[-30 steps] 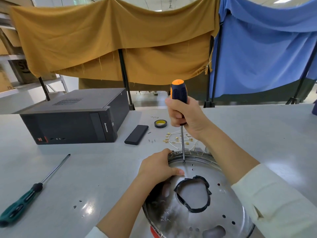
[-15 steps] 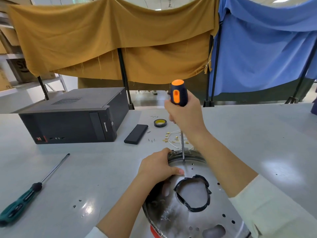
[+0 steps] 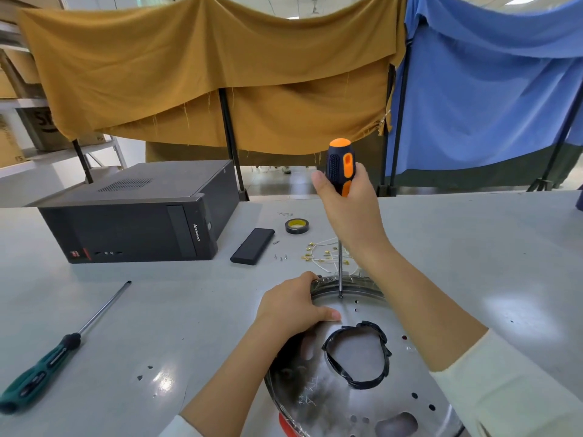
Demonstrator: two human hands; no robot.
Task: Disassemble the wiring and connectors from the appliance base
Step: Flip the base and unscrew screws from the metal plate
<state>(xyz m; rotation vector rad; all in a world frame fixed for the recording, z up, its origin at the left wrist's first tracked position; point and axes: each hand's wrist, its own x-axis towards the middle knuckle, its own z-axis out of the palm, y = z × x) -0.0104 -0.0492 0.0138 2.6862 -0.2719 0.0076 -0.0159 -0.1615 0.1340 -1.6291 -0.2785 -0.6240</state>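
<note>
Green-handled, the long spare screwdriver (image 3: 47, 361) lay at the worktop's (image 3: 189, 310) left. Your left hand (image 3: 291, 305) gripped the round shiny metal appliance base's (image 3: 407, 386) far-left rim, fingers curled over it. Your right hand (image 3: 350, 209) wrapped the upright orange-and-black screwdriver (image 3: 340, 167), tip on the base. White wires with brass connectors (image 3: 321, 255) lay just beyond.

Your left hand (image 3: 291, 307): bare, no glove, no ring or watch showing; nails short and plain.
Your right hand (image 3: 348, 203): bare, no glove, nothing worn on the fingers or wrist.
Your left sleeve (image 3: 181, 428): pale cream cloth, only a small edge of the cuff showing at the bottom of the view; forearm bare above it.
Your right sleeve (image 3: 504, 389): pale cream, soft plain fabric, no print or buttons visible; pushed up, forearm bare.
</note>
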